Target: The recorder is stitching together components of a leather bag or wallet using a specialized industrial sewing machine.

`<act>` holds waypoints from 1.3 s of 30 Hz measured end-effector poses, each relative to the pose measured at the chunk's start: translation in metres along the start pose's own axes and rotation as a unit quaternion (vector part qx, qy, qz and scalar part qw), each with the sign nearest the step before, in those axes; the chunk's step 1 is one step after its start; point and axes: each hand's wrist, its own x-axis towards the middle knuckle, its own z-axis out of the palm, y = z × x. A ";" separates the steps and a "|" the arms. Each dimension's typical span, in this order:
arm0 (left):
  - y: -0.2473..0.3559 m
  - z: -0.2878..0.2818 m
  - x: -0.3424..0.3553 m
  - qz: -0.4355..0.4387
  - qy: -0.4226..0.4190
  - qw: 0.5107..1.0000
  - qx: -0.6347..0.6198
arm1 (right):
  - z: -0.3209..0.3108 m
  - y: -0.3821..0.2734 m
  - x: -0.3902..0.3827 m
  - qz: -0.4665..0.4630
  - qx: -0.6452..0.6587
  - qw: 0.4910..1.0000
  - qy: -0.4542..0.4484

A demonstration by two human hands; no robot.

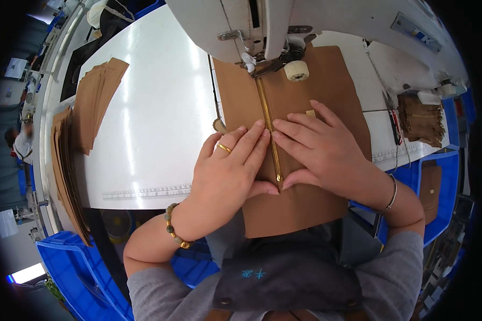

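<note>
A brown fabric panel (326, 80) lies under the head of a white sewing machine (219, 21), its near end hanging toward my lap. Down its middle runs a gold-toothed zipper (263, 99), with the slider near the lower end. My left hand (233, 160) rests flat on the panel left of the teeth, fingers stretched out. On the other side my right hand (324, 152) lies spread on the fabric. Both sets of fingertips press close beside the zipper, and the thumbs nearly meet below the slider. The zipper's far end disappears beneath the presser foot area.
Stacked brown fabric pieces (99, 101) lie at the table's left, with more strips (67, 166) over the edge. A bundle of brown pieces (420, 120) and red-handled snips (395, 125) sit at the right. Blue bins (80, 273) stand below. A ruler scale (144, 192) marks the front edge.
</note>
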 end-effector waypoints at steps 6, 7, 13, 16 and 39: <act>-0.003 -0.001 0.003 0.002 -0.002 1.000 -0.010 | 0.001 0.001 -0.002 -0.009 -0.002 1.000 0.001; -0.003 -0.001 0.004 -0.003 -0.002 1.000 -0.010 | 0.002 0.001 -0.002 -0.007 0.002 1.000 0.001; -0.018 0.000 0.020 -0.005 0.004 1.000 -0.011 | 0.009 0.015 0.010 0.001 -0.017 1.000 0.023; -0.027 0.001 0.028 -0.005 0.011 1.000 -0.015 | 0.011 0.024 0.015 -0.008 -0.029 0.999 0.019; -0.049 0.013 0.042 -0.036 0.068 0.992 -0.102 | 0.013 0.044 0.035 0.010 0.034 0.996 0.085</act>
